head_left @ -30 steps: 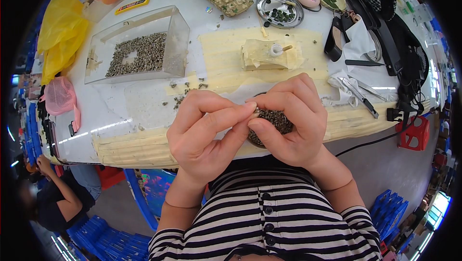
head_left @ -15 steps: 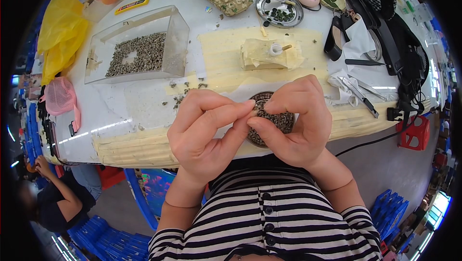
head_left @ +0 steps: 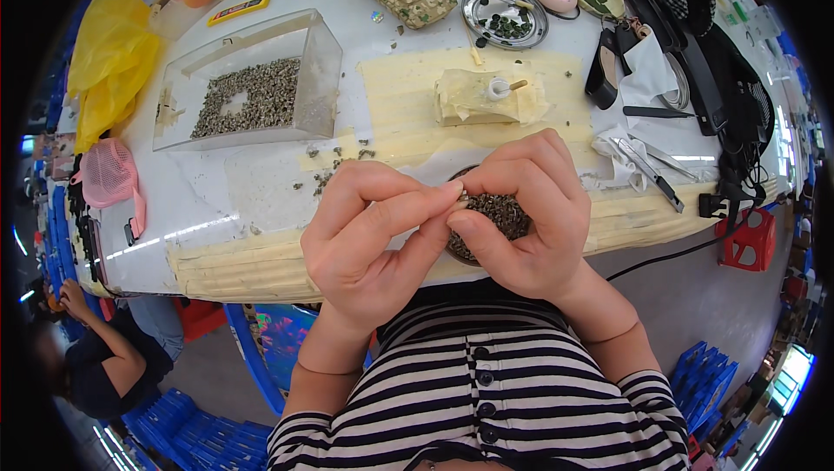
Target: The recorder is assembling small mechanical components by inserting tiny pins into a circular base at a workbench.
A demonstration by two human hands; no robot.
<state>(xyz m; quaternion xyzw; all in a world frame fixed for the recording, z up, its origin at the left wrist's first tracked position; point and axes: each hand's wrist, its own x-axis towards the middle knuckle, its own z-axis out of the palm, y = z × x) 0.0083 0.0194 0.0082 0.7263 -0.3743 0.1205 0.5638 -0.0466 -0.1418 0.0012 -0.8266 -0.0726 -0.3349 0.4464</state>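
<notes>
My left hand (head_left: pixel 369 241) and my right hand (head_left: pixel 530 210) meet fingertip to fingertip near the table's front edge. Both are closed in a pinch; whatever lies between the tips is too small and covered to name. Beneath them is a round dish (head_left: pixel 458 254) filled with small grey-brown pieces (head_left: pixel 499 215), partly hidden by my right hand. Several loose pieces (head_left: pixel 326 177) of a similar look are scattered on the table just beyond my left hand.
A clear box (head_left: pixel 317 80) with many small pieces stands at the far left. Behind my hands is a taped block (head_left: pixel 452 97) with a small white cup. A camouflage-patterned part (head_left: pixel 417 2), a round tray (head_left: pixel 539 36) and a utility knife (head_left: pixel 660 186) lie around. Another person (head_left: pixel 122 358) sits at left.
My right hand's index finger has shifted toward the left fingertips and its knuckles have risen slightly. My left hand stays nearly still.
</notes>
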